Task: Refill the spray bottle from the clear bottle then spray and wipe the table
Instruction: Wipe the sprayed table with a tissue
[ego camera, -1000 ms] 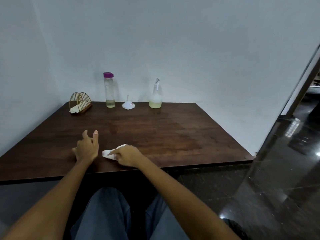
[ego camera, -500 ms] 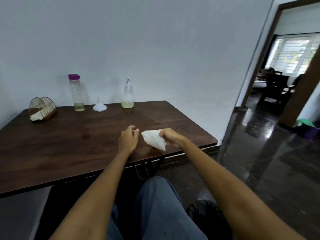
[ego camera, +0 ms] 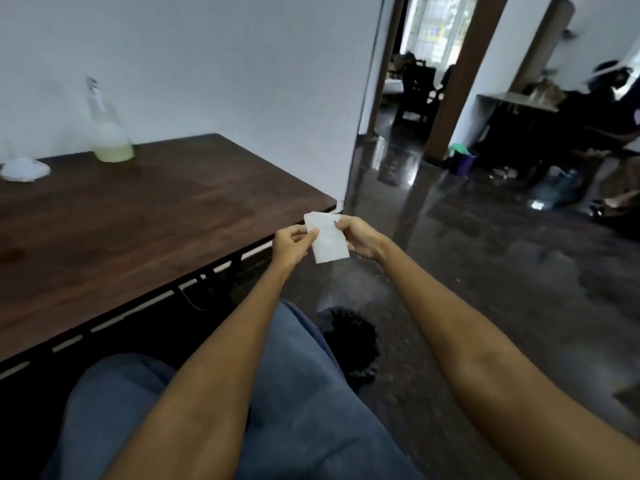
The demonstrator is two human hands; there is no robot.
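A white tissue [ego camera: 327,240] hangs in the air just past the right corner of the dark wooden table [ego camera: 145,216]. My left hand [ego camera: 291,244] pinches its left edge and my right hand [ego camera: 360,237] pinches its right edge. The spray bottle [ego camera: 109,131], blurred and holding pale yellow liquid, stands at the back of the table by the wall. A white funnel [ego camera: 24,169] lies to its left. The clear bottle is out of view.
My knees in blue trousers [ego camera: 277,393] are turned away from the table toward a dark glossy floor [ego camera: 485,271]. A doorway [ego camera: 422,64] opens at the back. Another person [ego camera: 609,109] sits at a far table on the right, near a purple bin [ego camera: 462,162].
The view has swung right, away from the table. The tissue has left the tabletop; it was in my right hand alone, and now both hands pinch it off the table's corner.
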